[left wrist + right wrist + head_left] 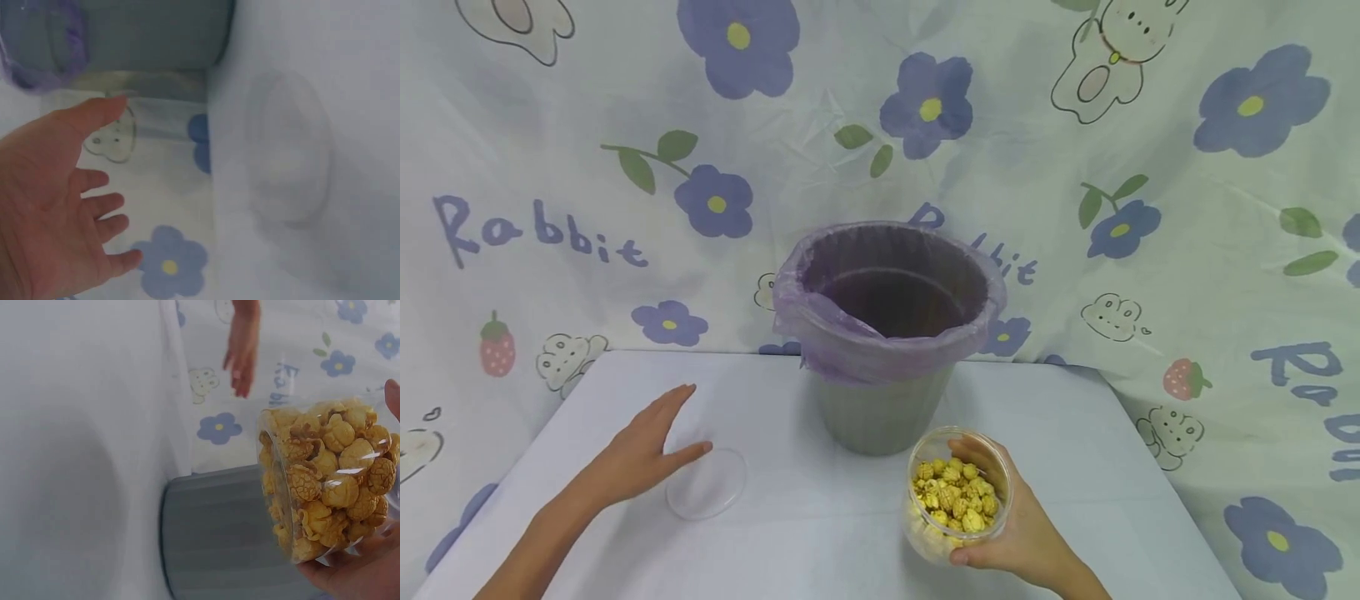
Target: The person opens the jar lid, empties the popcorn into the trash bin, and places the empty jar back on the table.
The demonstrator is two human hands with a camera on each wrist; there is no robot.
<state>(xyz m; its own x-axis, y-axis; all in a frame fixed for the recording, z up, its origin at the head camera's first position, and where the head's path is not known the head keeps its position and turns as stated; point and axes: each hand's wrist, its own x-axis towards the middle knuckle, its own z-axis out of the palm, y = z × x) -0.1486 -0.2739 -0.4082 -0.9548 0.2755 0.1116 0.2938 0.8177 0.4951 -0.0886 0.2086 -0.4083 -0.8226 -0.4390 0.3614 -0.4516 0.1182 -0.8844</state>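
Note:
My right hand (1017,533) grips a clear plastic jar (917,533) from its right side, thumb in front and fingers behind. Yellow popcorn (957,496) fills much of the jar, and its mouth is uncovered. In the right wrist view the jar (331,481) is held up off the table, fingers wrapped about its wall. My left hand (638,450) hovers with spread fingers over the table's left side, holding nothing. Just beside its thumb lies a round clear lid (706,483) on the white table. In the left wrist view the palm of the left hand (56,206) shows, apart from the lid (290,150).
A grey trash bin (880,408) stands at the back middle of the white table (805,533), lined with a purple bag (880,358) folded over its rim. Behind it hangs a curtain (820,167) printed with flowers and rabbits.

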